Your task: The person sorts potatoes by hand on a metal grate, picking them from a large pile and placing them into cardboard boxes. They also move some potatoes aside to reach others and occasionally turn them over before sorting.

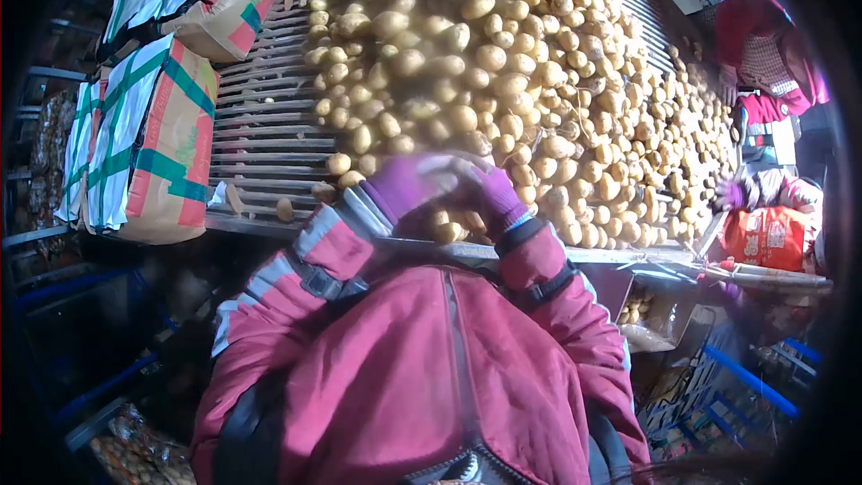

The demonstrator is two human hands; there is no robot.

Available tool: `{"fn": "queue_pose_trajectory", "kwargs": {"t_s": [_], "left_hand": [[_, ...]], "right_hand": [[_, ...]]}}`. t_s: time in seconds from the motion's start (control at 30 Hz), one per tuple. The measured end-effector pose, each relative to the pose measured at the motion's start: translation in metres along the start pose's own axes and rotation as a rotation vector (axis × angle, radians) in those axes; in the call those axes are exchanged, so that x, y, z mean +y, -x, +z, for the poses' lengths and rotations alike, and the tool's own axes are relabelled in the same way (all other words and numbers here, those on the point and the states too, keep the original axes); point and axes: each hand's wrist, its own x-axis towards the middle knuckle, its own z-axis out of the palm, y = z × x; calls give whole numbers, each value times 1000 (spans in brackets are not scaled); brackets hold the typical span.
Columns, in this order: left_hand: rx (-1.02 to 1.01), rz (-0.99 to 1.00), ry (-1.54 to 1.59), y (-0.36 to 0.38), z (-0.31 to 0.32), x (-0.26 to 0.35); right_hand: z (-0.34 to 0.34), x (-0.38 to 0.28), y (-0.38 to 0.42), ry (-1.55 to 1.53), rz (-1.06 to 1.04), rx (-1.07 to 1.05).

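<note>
My left hand point(420, 183), in a purple glove with paler fingers, reaches over the near edge of a slatted table. My right hand point(489, 187), gloved alike, is close beside it, and the fingertips of the two come together or overlap. Both hands' fingers are smeared, so I cannot make out whether anything is between them. A wide heap of potatoes point(548, 90) lies just beyond and around the hands. A few potatoes point(446, 229) sit below them, by the table's metal edge point(467, 250).
Two taped cartons point(180, 139) point(235, 0) stand at the left on the slats point(260, 108). Other people point(763, 45) are along the right end, near a red bag point(765, 238). An open box point(660, 310) holding potatoes stands below the table at right.
</note>
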Motion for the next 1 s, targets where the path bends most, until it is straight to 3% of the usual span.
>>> {"fn": "queue_pose_trajectory", "kwargs": {"t_s": [0.07, 0.1, 0.13, 0.17, 0.2, 0.23, 0.3, 0.4, 0.5, 0.53, 0.6, 0.63, 0.7, 0.83, 0.87, 0.93, 0.97, 1.0], "left_hand": [[84, -124, 55, -14, -20, -11], [126, -219, 11, -29, -35, -22], [213, -172, 93, -42, -48, -52], [301, -244, 126, -56, -62, -48], [356, -187, 75, -76, -75, -59], [392, -98, -219, -96, -87, -81], [379, -23, -548, -124, -91, -100], [303, -142, -757, -142, -83, -99], [180, -283, -782, -142, -87, -81], [198, -193, -808, -136, -87, -77], [65, -217, -868, -127, -81, -61], [83, -145, -828, -117, -82, -58], [90, -229, -742, -109, -81, -57], [172, -175, -701, -115, -77, -78], [169, -286, -384, -117, -81, -83], [135, -498, 256, -116, -93, -69], [236, -363, 411, -114, -90, -84], [237, -354, 598, -101, -92, -56]], "right_hand": [[-14, 12, 8, -194, 205, 132], [-9, -1, 16, -130, 99, 152], [-13, 0, 19, -117, 110, 160], [-20, 4, 21, -105, 120, 171], [-24, 6, 24, -93, 129, 183], [-24, 6, 28, -125, 177, 232], [-43, 30, 29, 259, -102, 129], [-59, 42, 30, 510, -230, 60], [-49, 48, 33, 529, -166, 143], [-45, 32, 29, 663, -180, 100], [-37, 10, 29, 586, -108, 107], [-31, 6, 35, 372, -21, 153], [-31, 14, 37, 271, -32, 181], [-28, 22, 33, 908, -413, 137], [-27, 16, 34, 1114, -507, 135], [-37, 23, 37, 1081, -510, 125], [-41, 30, 39, 1055, -511, 123], [-39, 31, 42, 1042, -530, 141]]}}
